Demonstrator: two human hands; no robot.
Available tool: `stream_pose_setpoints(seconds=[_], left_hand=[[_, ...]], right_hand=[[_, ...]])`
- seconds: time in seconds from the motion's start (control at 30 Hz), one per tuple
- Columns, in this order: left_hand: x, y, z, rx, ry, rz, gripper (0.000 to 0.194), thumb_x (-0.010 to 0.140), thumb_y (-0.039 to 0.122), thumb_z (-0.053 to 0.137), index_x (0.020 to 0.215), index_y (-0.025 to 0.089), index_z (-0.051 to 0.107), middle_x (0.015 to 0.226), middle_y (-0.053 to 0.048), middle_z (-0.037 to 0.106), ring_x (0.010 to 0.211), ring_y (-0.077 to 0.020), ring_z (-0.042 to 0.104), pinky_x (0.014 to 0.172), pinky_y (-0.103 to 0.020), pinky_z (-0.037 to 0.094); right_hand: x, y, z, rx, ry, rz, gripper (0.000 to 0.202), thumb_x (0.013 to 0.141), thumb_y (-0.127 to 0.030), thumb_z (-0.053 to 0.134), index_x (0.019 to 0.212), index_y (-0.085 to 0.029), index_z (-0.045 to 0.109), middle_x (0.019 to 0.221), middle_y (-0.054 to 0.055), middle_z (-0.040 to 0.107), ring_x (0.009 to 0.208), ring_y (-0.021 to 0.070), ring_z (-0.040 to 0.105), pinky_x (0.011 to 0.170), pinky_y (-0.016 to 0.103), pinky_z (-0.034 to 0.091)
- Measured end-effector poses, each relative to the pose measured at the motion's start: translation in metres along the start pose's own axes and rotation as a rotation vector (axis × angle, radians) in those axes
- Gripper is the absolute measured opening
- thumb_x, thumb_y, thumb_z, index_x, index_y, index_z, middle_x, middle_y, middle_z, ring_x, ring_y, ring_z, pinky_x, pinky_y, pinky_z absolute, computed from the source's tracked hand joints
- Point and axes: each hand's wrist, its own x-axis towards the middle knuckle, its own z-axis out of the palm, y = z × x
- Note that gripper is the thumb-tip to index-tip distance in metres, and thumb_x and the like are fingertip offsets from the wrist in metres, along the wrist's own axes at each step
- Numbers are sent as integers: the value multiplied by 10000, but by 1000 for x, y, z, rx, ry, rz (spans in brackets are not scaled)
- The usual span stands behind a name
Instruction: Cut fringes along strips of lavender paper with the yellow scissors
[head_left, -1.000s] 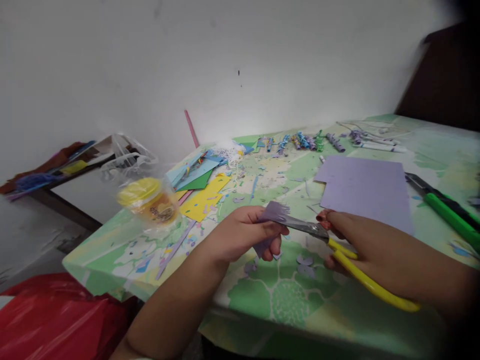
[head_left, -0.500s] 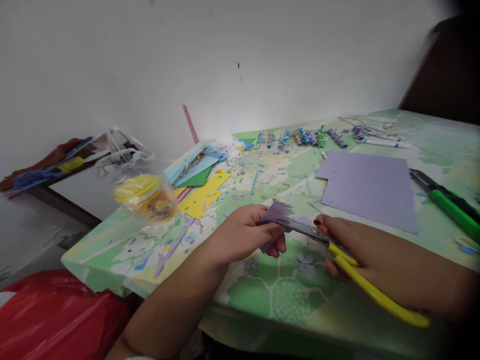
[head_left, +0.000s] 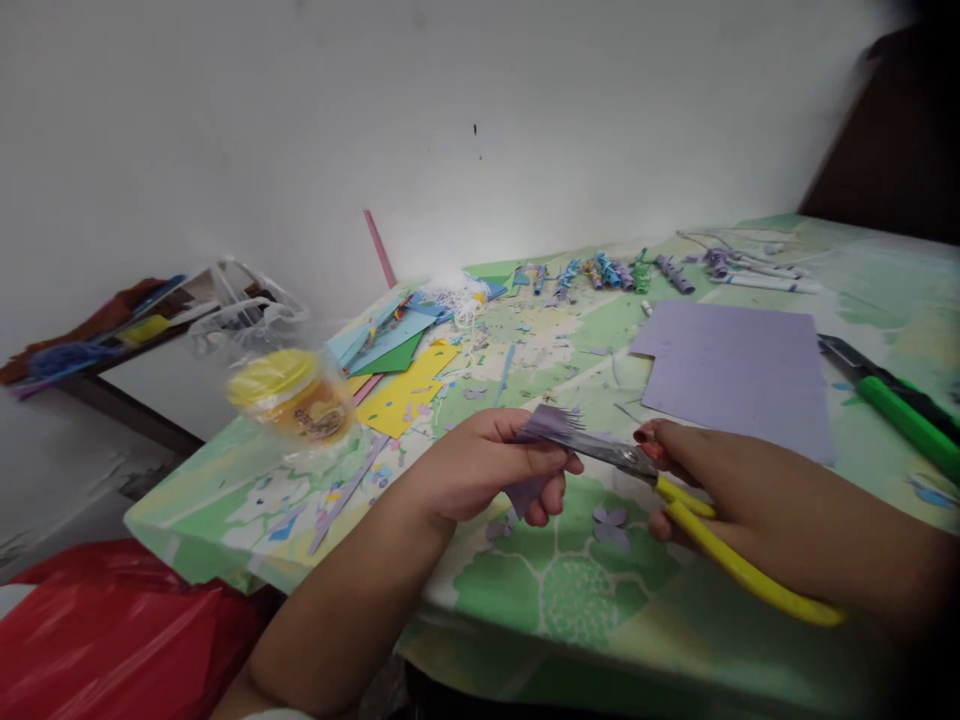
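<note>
My left hand [head_left: 499,465] pinches a purple paper strip [head_left: 547,421] whose upper right edge is cut into a fine fringe. Part of the strip hangs below the fingers. My right hand [head_left: 720,480] is closed around the yellow-handled scissors [head_left: 742,565], whose blades point left and lie across the strip at the fringe. A purple paper flower shape [head_left: 612,527] lies on the table below the scissors. Behind my right hand is a large purple paper sheet [head_left: 735,370].
On the patterned tablecloth [head_left: 577,600] are a green cutter [head_left: 907,425] at right, curled paper pieces [head_left: 607,270] at the back, yellow paper [head_left: 409,385] and a bagged yellow-lidded tub [head_left: 292,395] at left. A red bag [head_left: 127,640] sits lower left.
The scissors' handles have swung slightly upward and nearer together. The strip and the fingers of my left hand have shifted a little to the left.
</note>
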Motion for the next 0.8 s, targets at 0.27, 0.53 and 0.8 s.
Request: stream_pose_setpoints(seconds=[0.27, 0.53, 0.8], left_hand=[[1, -2, -1, 4, 32, 79, 292, 693, 381, 709, 810, 134, 606, 546, 16, 623, 429, -86, 564, 449, -198, 442], [2, 2, 9, 184, 221, 192, 184, 730, 266, 607, 615, 140, 539, 540, 39, 573, 451, -46, 524, 482, -174, 420], [0, 4, 10, 282, 132, 158, 225, 767, 263, 545, 579, 140, 535, 517, 36, 545, 440, -38, 501, 465, -167, 395]], right_hand=[[1, 3, -3, -9, -20, 26, 373, 769, -547, 497, 967, -238, 564, 931, 84, 685, 794, 280, 634, 664, 386, 480], [-1, 2, -1, 74, -133, 60, 375, 785, -538, 489, 988, -227, 543, 997, 101, 661, 827, 281, 624, 710, 398, 483], [-2, 0, 2, 95, -172, 15, 354, 799, -509, 480, 1016, -230, 497, 985, 95, 639, 845, 278, 602, 750, 421, 469]])
